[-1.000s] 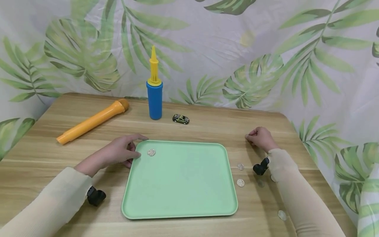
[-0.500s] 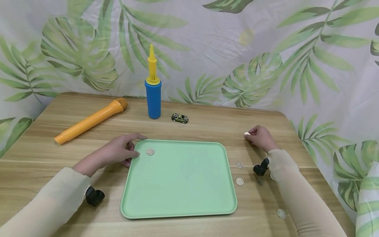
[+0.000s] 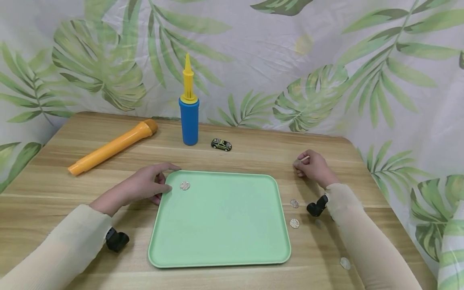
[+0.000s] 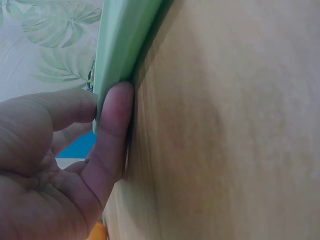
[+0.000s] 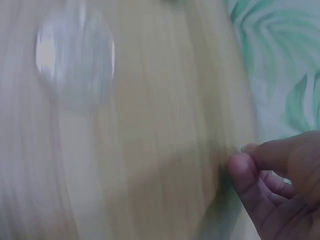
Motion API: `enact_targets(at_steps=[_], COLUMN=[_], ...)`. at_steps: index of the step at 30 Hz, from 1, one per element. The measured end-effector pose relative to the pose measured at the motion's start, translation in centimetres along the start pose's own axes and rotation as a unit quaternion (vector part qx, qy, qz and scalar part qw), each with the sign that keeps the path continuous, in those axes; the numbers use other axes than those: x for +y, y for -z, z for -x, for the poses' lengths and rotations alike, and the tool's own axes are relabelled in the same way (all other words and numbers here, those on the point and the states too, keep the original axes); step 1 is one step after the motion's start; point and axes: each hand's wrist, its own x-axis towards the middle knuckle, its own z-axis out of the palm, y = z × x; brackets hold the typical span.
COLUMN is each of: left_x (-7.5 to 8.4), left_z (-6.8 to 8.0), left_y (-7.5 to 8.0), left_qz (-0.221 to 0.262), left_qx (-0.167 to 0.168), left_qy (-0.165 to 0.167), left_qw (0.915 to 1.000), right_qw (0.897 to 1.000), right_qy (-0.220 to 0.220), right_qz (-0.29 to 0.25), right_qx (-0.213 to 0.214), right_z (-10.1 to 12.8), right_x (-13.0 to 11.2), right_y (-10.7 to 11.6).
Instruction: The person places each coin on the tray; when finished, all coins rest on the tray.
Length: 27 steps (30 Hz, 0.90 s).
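A light green tray [image 3: 222, 221] lies on the wooden table, with one silvery coin [image 3: 185, 185] near its upper left corner. My left hand [image 3: 146, 184] pinches the tray's left rim; in the left wrist view the thumb and a finger sit on either side of the green edge [image 4: 117, 45]. To the right of the tray, above the table, my right hand [image 3: 311, 167] pinches a coin [image 5: 243, 148], mostly hidden by the fingertips. Two patterned coins [image 3: 294, 223] lie beside the tray's right edge, and another pale coin [image 3: 345, 263] lies nearer the right forearm.
Behind the tray lie an orange toy microphone [image 3: 114, 147] and a small toy car [image 3: 221, 145]. A blue and yellow hand pump [image 3: 189, 121] stands upright between them. A leaf-patterned cloth [image 3: 246, 60] hangs behind the table. A blurred clear disc [image 5: 75, 57] shows in the right wrist view.
My right hand has lifted slightly and moved left, with the coin that showed at its fingertips half a second ago now mostly covered. The left hand stays at the tray.
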Motion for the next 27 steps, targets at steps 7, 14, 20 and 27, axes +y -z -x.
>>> enact_targets(at_steps=[7,14,20,27], left_x=[0.3,0.1,-0.1,-0.1], left_z=[0.0,0.2,0.1,-0.1], left_y=[-0.1,-0.1,0.0,-0.2], left_qz=[-0.012,-0.019,-0.022,-0.02], left_qx=[0.002,0.001,0.002,0.0], left_qy=[-0.005,-0.003,-0.006,-0.009], left_qw=[0.9999,0.9998,0.9997,0.9998], right_qw=[0.993,0.981,0.969,0.96], right_qy=[0.044,0.085,0.107,0.115], right_qz=[-0.106,-0.132,-0.137,-0.123], right_qx=[-0.034,-0.114,-0.176,-0.224], right_z=[0.2,1.1,1.7,2.5], right_x=[-3.2,-7.2,-9.9,-11.4], right_y=[-2.7,-6.8,-9.7,-12.8])
